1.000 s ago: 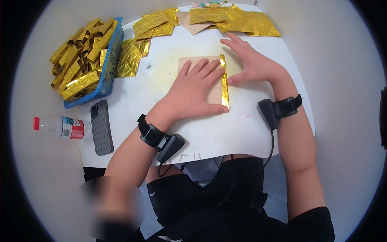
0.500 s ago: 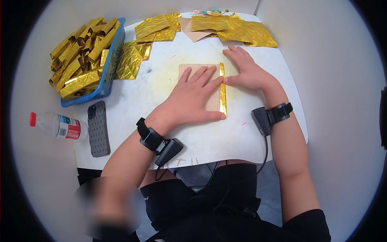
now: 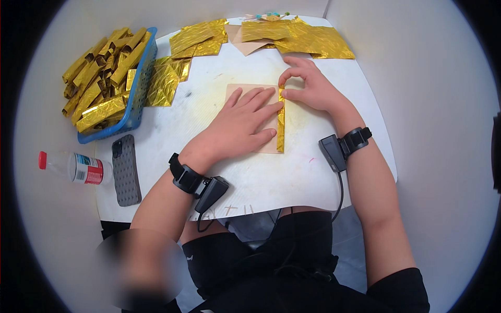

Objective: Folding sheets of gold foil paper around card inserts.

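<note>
A sheet of gold foil paper lies plain tan side up on the white table, with a narrow gold strip folded over along its right edge. My left hand rests flat on the sheet, fingers spread, its index fingertip reaching the folded strip. At the strip's top end, my right hand has thumb and curled index finger closed on the fold, while its other fingers stay bent above. Part of the sheet is hidden beneath my left hand.
A blue basket full of folded gold paper pieces stands at the left. More gold sheets lie along the far edge, by a small colourful trinket. A phone and a plastic bottle are at left.
My right index finger has curled in toward the thumb at the strip's top. My left thumb has drawn back from the strip's lower end onto the sheet.
</note>
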A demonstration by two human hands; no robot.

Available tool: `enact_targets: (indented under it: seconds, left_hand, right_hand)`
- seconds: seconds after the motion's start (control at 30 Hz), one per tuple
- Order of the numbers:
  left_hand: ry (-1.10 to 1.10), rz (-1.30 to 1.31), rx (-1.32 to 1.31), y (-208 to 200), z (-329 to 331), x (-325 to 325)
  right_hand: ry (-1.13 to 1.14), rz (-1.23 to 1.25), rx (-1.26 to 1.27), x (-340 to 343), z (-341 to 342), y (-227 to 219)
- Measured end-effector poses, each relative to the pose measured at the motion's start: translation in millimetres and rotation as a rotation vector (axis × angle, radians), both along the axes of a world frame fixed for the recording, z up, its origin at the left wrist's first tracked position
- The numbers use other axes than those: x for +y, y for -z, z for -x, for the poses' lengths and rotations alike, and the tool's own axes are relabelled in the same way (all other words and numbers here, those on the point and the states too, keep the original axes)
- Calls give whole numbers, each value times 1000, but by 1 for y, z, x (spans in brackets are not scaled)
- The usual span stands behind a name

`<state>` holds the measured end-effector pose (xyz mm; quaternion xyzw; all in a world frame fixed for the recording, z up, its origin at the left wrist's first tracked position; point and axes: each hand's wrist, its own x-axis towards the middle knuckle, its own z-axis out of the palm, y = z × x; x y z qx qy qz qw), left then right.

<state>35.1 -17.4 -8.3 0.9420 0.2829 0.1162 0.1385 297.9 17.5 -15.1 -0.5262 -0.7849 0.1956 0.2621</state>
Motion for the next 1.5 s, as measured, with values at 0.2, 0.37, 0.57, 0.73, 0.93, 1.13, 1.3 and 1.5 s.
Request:
enact_targets:
  seconds: [0.2, 0.37, 0.57, 0.73, 0.93, 1.13, 1.3, 1.5]
  left_hand:
    - [-13, 37, -74, 4, -1, 3]
    - [-6, 50, -167, 3, -3, 4]
    - [-25, -12, -194, 2, -7, 2]
    - [-51, 10, -221, 1, -7, 0]
    - [-51, 20, -179, 0, -8, 0]
    - [-31, 1, -158, -7, -7, -3]
    - [-62, 40, -104, -10, -11, -6]
    - [-56, 14, -76, -7, -7, -7]
  right_hand:
    - [-3, -13, -17, 5, -2, 3]
    - [-27, -24, -26, 6, 0, 4]
    - [-55, -24, -15, 8, 2, 5]
    - [-34, -24, -35, 8, 6, 5]
    - [-6, -40, -74, 8, 8, 8]
    - [-3, -52, -47, 13, 11, 7]
    - [77, -110, -17, 15, 7, 15]
    - [23, 22, -74, -1, 11, -4]
